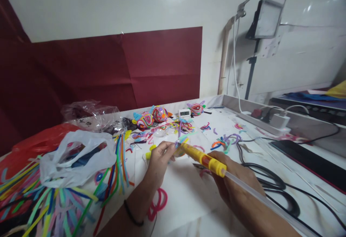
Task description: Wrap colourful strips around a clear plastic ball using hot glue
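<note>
In the head view, the right hand (232,179) grips a yellow glue gun (201,156) with a clear glue stick (259,197) running out of its back end toward the near right corner of the table (270,132). The gun's tip points up and left, meeting a small clear and coloured piece (179,146) pinched in the fingertips of the left hand (159,161). The two hands sit close together near the middle of the table, over a sheet of white paper (186,193). A dark band circles the left wrist.

A pink loop of pipe cleaner (158,201) lies on the paper just beside the left forearm. Toward the left edge, a white plastic bag (72,157) rests on a spread of loose pipe cleaners (40,201), with a red bag (43,137) and a clear bag (89,116) behind it. Along the far edge, against the dark red backing, stand three finished coloured fish figures (151,116) and a small white clock (185,113).

To the right of the hands, black cables (270,183) coil on the table, and a power strip (265,119) sits by the raised right rim. Scraps of pipe cleaner (224,141) lie between the hands and the far right corner. The barest room is the paper right under and in front of the hands.
</note>
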Demonstrator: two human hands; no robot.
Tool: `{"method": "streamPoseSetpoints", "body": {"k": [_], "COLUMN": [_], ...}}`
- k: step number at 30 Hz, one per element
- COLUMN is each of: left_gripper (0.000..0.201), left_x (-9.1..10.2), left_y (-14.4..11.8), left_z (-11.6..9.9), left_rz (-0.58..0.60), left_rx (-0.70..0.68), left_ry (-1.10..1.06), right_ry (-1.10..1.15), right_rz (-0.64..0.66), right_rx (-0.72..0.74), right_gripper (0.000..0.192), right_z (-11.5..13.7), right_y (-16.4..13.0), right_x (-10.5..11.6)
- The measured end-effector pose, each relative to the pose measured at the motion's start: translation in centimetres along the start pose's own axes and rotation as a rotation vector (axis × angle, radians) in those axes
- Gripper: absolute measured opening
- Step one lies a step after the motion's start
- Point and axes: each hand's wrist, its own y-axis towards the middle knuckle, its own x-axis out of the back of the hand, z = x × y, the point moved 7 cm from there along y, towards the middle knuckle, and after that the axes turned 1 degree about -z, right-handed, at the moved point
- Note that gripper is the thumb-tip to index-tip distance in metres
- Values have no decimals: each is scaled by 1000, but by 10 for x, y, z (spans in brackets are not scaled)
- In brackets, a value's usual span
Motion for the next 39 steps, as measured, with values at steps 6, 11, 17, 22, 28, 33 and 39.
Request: {"method": "streamPoseSetpoints", "body": {"k": [6,11,17,22,28,33,39], "left_gripper": [26,25,25,26,25,24,23], "left_x": [0,0,0,1,1,0,-1], "left_y": [2,2,1,0,1,1,0], "left_z": [2,2,2,2,3,1,0], "left_rz": [15,11,19,24,26,24,18], "left_rx": [-14,-23,-10,-12,-21,-17,-24], "left_ry": [18,6,14,28,41,29,18], "right_ry": [-56,-76,-113,-115,-113,-114,-119], "right_rz": [-14,-30,-44,-44,-45,-28,-117], "right_rx": [67,99,94,78,37,37,166], "right_gripper": [23,23,21,22,24,23,22], "right_z": [9,13,9,6,4,5,20], "right_y": [-1,1,0,-3,-3,-2,0], "right_x": [0,2,2,0,-1,0,7]}}
